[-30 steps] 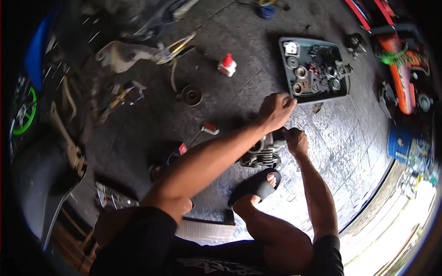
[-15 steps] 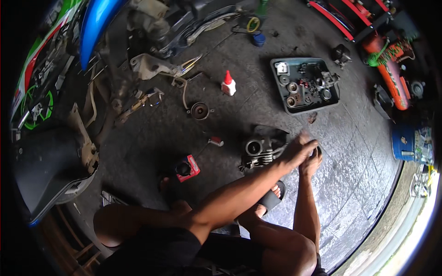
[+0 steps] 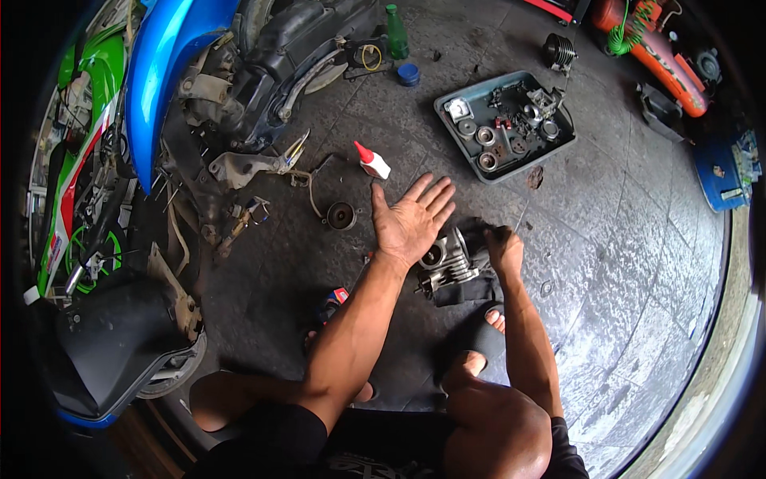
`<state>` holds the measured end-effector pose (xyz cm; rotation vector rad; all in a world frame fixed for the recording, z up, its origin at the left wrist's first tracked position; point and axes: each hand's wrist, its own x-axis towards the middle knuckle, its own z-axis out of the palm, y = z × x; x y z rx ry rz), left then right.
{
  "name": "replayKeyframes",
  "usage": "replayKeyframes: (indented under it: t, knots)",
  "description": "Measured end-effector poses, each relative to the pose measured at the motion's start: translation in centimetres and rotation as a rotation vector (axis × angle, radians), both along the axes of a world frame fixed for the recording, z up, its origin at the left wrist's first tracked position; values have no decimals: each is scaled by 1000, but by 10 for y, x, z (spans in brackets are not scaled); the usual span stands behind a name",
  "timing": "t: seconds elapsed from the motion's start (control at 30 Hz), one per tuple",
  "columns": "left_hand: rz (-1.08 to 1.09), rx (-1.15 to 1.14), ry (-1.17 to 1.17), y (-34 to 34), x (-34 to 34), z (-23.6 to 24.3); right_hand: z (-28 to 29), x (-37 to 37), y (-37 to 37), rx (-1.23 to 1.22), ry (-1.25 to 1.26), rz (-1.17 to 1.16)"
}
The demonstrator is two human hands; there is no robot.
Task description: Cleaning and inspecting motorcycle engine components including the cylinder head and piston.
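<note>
My left hand (image 3: 411,225) is open, palm up with the fingers spread, over the floor just left of a grey finned engine cylinder head (image 3: 453,262). It holds nothing and hides part of that engine piece. The cylinder head sits on a dark cloth (image 3: 471,292) in front of my feet. At its right side, my right hand (image 3: 506,254) is closed, its curled fingers against something dark that I cannot make out. Beyond my left fingertips lies a white bottle with a red cap (image 3: 375,164). A round, cup-like metal part (image 3: 341,215) is to the left.
A grey tray (image 3: 501,177) of engine parts sits ahead to the right, with a finned cylinder (image 3: 560,54) behind it. A green bottle (image 3: 396,32) and a blue lid (image 3: 408,75) stand farther back. Motorbike parts, including a blue panel (image 3: 163,88), crowd the left. An orange tank (image 3: 666,76) is far right.
My hands, together beyond the cylinder head before, have parted. The left moved leftward and opened out; the right came to the cylinder head's right side. The whole view has shifted.
</note>
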<state>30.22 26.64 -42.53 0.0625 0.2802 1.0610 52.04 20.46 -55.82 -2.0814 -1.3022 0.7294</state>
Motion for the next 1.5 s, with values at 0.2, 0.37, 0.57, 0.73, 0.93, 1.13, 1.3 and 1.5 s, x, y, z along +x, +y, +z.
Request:
replayKeyframes:
  t: [0.2,0.37,0.57,0.73,0.93,1.13,1.3,1.5]
  knots:
    - [58,-57,79,-1,-7,-10,9,-2,-6,-208,-160,-51]
    - [-40,124,1639,-15,-14,-54,11,1,-12,104,146,-23]
    - [-328,207,2286,-59,36,-33,17,-7,-15,83,77,47]
    - [-122,387,2299,-71,45,-23,3,0,-29,34,278,-44]
    - [460,344,1769,-78,3,-40,-16,-2,-48,135,352,-137]
    - [307,33,1578,-53,-71,-25,-34,10,-78,181,398,-321]
    - [50,374,1775,-75,-59,-30,3,3,-101,60,244,-363]
    - [-470,1018,2123,-75,9,-13,15,3,-114,66,21,-260]
